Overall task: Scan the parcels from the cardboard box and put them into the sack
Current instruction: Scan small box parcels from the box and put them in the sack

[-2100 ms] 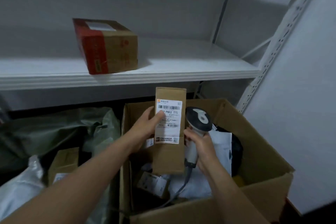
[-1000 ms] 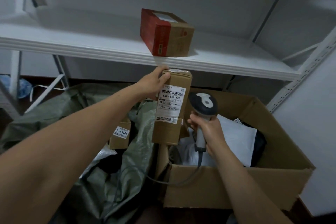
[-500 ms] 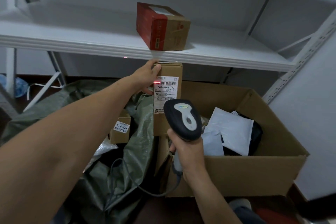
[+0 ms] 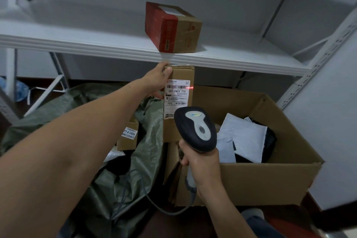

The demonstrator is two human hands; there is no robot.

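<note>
My left hand (image 4: 157, 81) grips the top left corner of a tall brown parcel (image 4: 182, 75), held upright between the sack and the cardboard box. Its white label (image 4: 176, 98) faces me, and a red laser line crosses the barcode's right end. My right hand (image 4: 201, 162) grips the handle of a dark corded scanner (image 4: 195, 129), whose head points at the label from below. The open cardboard box (image 4: 266, 179) at the right holds white and black mailer bags (image 4: 245, 141). The green sack (image 4: 119, 179) lies open at the left with a small labelled carton (image 4: 128, 138) inside.
A white shelf (image 4: 77, 42) runs across above the parcel, with a red and brown box (image 4: 173, 29) standing on it. A perforated shelf upright (image 4: 324, 54) and a white wall close the right side. The scanner cable (image 4: 166, 210) loops down in front of the cardboard box.
The laser has slid from the label's left edge to the barcode's right end. My right hand keeps the scanner raised toward the label, and the parcel stays held upright in my left hand.
</note>
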